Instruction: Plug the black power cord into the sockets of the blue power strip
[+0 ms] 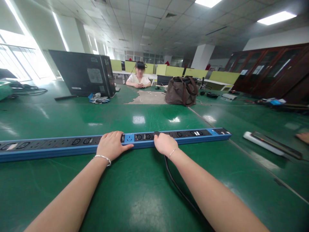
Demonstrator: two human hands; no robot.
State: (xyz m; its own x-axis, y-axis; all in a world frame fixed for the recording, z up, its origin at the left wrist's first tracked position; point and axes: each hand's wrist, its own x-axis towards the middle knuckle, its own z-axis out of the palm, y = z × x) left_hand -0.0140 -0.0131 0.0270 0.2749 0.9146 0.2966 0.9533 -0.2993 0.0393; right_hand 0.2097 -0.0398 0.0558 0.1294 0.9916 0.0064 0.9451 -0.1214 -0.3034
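A long blue power strip with black socket panels lies across the green table. My left hand is wrapped over the strip near its middle, beside a light blue socket, with the thumb stretched along the front edge. To the right of that socket, my right hand grips a black plug at the strip's sockets; most of the plug is hidden by the fingers. A black cable runs from beneath my right hand toward the near edge of the view, passing under the forearm.
A black computer case and gloves stand back left. A brown bag sits beyond the strip. At right lie a white-and-black bar and part of another hand. A person sits at the far side.
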